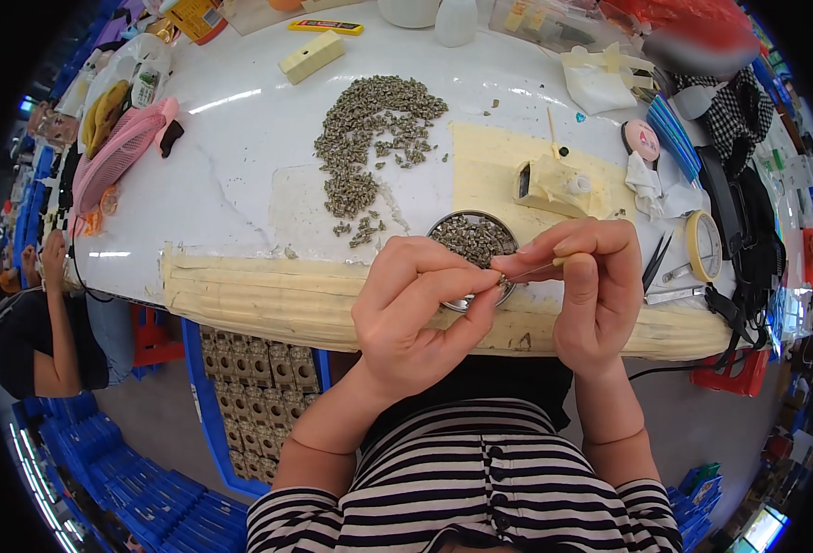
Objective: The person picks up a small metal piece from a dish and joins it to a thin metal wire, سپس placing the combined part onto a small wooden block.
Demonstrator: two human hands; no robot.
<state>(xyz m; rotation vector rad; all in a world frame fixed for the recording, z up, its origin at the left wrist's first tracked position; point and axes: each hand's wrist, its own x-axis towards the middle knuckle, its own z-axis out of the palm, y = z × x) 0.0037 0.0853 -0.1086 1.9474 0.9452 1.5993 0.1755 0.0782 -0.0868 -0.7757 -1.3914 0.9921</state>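
My left hand (416, 313) is closed in a pinch at the near edge of the table. Between its thumb and forefinger sits a tiny metal part (503, 280), mostly hidden by the fingertips. My right hand (600, 290) pinches a thin needle-like tool (537, 270) with a pale yellow end, its tip touching or very near that part. Just behind my fingers stands a round metal dish (463, 213) heaped with small grey metal parts (473, 240). A large loose pile of the same kind of parts (347, 120) spreads over the table beyond my left hand.
A padded tan strip (259, 290) lines the table's front edge. Right of the dish lie a taped block (563, 187), tweezers (655, 263) and a tape roll (703, 245). A pink mesh slipper-like thing (121, 157) lies left. A blue crate (206, 405) of metal pieces stands below; another person sits left.
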